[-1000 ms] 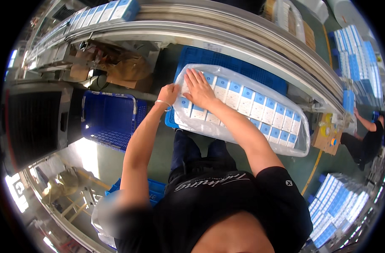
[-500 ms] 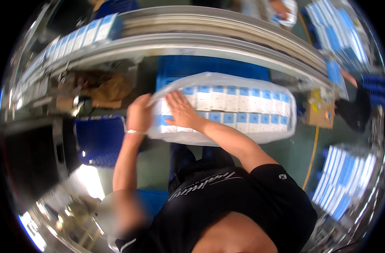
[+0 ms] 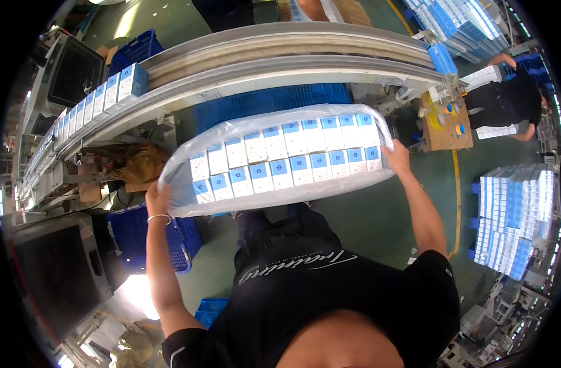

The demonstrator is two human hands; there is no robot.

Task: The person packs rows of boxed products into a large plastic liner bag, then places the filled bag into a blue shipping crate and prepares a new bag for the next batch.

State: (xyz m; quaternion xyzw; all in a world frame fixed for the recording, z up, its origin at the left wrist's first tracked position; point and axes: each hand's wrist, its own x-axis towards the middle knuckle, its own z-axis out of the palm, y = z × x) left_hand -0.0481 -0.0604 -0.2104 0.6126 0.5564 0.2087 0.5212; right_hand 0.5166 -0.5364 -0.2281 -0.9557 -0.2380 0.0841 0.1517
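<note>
In front of me is a long clear plastic bag [image 3: 293, 195], its mouth spread open around two rows of white-and-blue cartons [image 3: 280, 175]. My left hand [image 3: 158, 199] has its fingers closed on the bag's left end, where a stretch of plastic stands free of cartons. At the opposite end my right hand [image 3: 397, 157] grips the rim beside the last cartons. Both arms are spread wide. The plastic hides the lower sides of the cartons and what lies directly beneath them.
Beyond the bag runs a conveyor [image 3: 280, 55], with a line of cartons [image 3: 131, 83] on its left. Blue slatted plastic [image 3: 268, 101] lies under it. A blue crate [image 3: 142, 242] sits left, stacked cartons [image 3: 514, 214] right. A co-worker [image 3: 507, 98] stands beyond a cardboard box [image 3: 446, 126].
My right hand has left the cartons' tops at the left and now holds the bag's right end. My left hand has moved outward with the left rim. The view has shifted.
</note>
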